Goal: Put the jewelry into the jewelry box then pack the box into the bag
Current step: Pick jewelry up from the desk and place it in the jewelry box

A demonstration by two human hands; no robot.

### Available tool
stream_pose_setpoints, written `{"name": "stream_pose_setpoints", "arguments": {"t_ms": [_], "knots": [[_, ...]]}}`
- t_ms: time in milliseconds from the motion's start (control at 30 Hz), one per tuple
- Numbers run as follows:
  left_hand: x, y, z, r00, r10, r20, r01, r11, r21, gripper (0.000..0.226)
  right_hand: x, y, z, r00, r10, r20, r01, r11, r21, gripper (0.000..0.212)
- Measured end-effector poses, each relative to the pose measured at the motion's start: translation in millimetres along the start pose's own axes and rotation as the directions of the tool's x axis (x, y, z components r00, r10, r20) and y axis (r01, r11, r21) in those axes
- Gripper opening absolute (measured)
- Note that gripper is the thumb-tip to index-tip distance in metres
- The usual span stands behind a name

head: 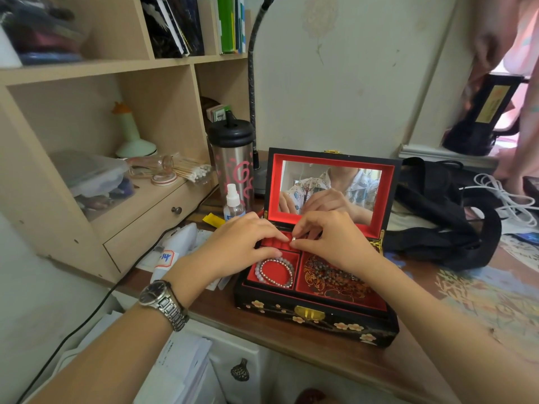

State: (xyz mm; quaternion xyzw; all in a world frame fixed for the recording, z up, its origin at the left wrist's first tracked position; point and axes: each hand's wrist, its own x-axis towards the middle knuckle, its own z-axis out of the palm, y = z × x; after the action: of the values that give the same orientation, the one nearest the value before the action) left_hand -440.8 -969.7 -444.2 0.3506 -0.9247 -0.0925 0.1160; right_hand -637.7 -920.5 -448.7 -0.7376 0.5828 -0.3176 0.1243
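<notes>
Ring pinched between right hand fingers over jewelry box.

The jewelry box sits open on the counter, near its front edge, lid standing up at the back. Inside, a bracelet lies in the front left compartment and what may be a beaded necklace in the larger one to its right. Both hands meet over the rear strip, the left hand and right hand pinching a ring. The bag lies right of the box, a tumbler and spray bottle behind-left.
</notes>
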Motion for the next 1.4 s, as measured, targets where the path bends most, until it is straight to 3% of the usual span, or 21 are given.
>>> {"name": "stream_pose_setpoints", "arguments": {"t_ms": [700, 1133, 1400], "knots": [[1.5, -2.1, 0.7, 1.000, -0.015, 0.012, 0.015, 0.999, -0.035, 0.033, 1.8, -0.9, 7.3, 0.999, 0.044, 0.004, -0.043, 0.993, -0.105, 0.017], [1.9, -0.7, -0.3, 1.000, -0.024, 0.017, 0.025, 0.999, -0.030, 0.035, -3.3, 0.5, -8.1, 0.983, -0.102, 0.151, 0.139, 0.957, -0.255, 0.026], [1.4, 0.0, 0.2, 1.000, -0.022, 0.005, 0.023, 0.999, -0.038, 0.035, -6.6, -2.1, -11.9, 0.980, -0.095, 0.176, 0.135, 0.963, -0.233, 0.029]]}}
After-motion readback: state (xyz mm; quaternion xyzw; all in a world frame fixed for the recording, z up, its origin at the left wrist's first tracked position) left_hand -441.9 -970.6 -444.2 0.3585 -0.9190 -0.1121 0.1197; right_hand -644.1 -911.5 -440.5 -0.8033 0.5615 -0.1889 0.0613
